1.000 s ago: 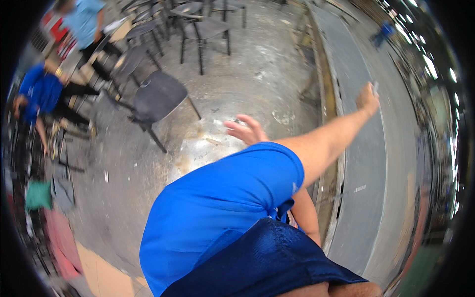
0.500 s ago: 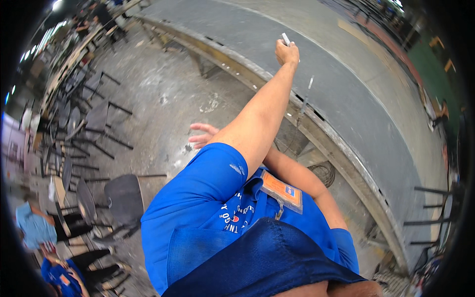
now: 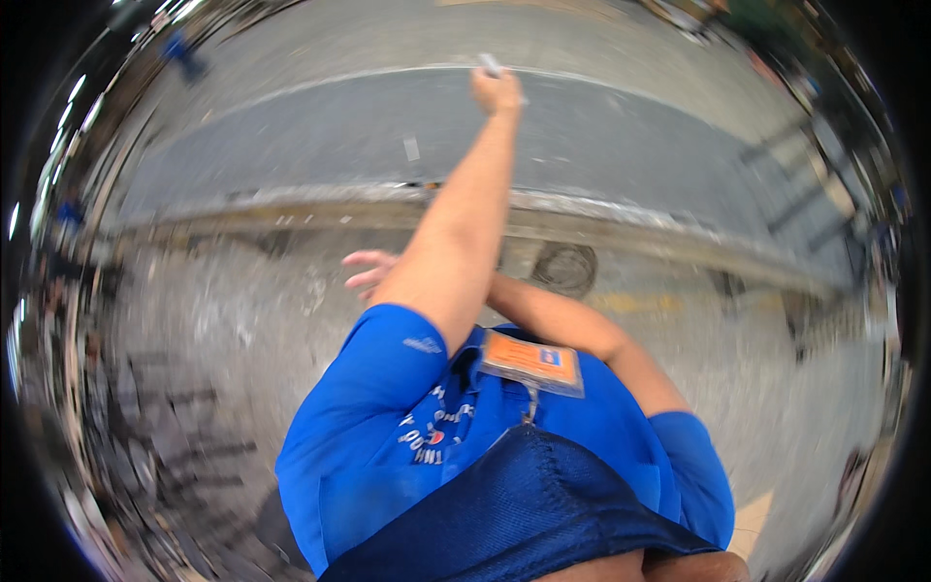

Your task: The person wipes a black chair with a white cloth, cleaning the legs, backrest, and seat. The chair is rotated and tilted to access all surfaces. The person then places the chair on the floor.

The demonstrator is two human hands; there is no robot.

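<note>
My left arm stretches forward over a long table (image 3: pixel 630 145) with a dark grey top. The left hand (image 3: pixel 497 92) is closed round a slim whitish object (image 3: pixel 490 66), whose end sticks out past the fingers; blur hides its exact kind. Beneath that forearm my right arm crosses to the left. The right hand (image 3: pixel 371 272) shows beyond the left elbow with its fingers apart and nothing seen in them; its wrist is hidden. On the table lies a small pale strip (image 3: pixel 411 149), left of my left forearm.
A coil of cable or wire (image 3: pixel 565 269) lies below the table's near edge. Dark chairs (image 3: pixel 194 427) blur together at the left, and dark bars (image 3: pixel 790 179) stand at the right. Far off is a person in blue (image 3: pixel 182 53). Something flat and tan (image 3: pixel 752 524) is at lower right.
The view has swung round, so the table now runs across in front of me instead of slanting. Both arms keep nearly the same pose, and the left hand still holds the whitish object.
</note>
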